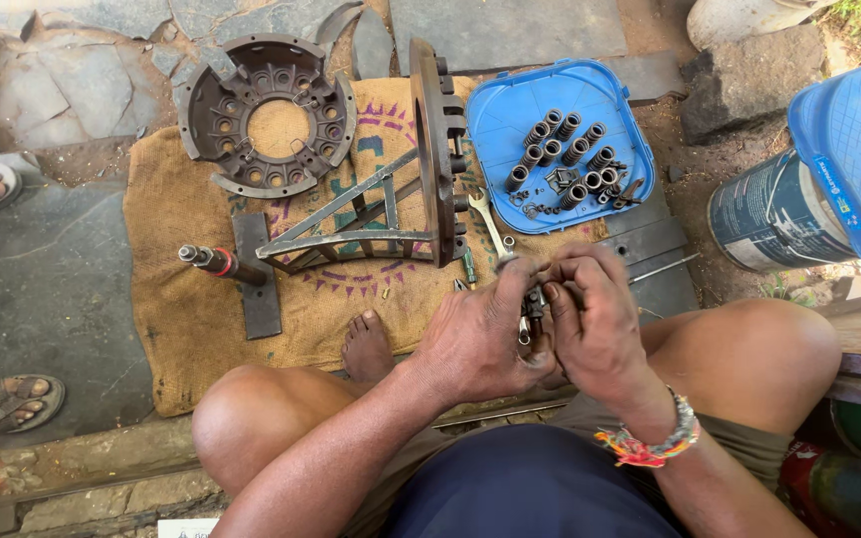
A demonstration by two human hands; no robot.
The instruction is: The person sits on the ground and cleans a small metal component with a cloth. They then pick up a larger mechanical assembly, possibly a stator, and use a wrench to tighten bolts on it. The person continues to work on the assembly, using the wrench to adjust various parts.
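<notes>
A person is sitting low on the ground with knees spread, working over a burlap sack (201,329) laid flat on the stone floor. Both hands are meeting just past the sack's near right corner. The left hand (480,339) and right hand (590,319) are pressing together around a small dark metal part (532,304), with the fingers (560,274) of both hands curled and clamped on it; most of the part is hidden by the hands. The right wrist is wearing a beaded bracelet (665,443).

At the sack's far left corner a round clutch cover (266,115) is lying flat. A heavy metal disc (430,149) is standing on edge near the sack's middle, joined to a triangular steel frame (346,224) that is ending in a threaded bolt (206,259) towards the left edge. A spanner (488,224) is lying just beside the disc, near the right edge.

Beyond the sack's far right corner, a blue plastic lid (525,110) is holding a cluster of coil springs (565,149) and small fittings. A paint tin (769,214) is standing well apart to the right.
</notes>
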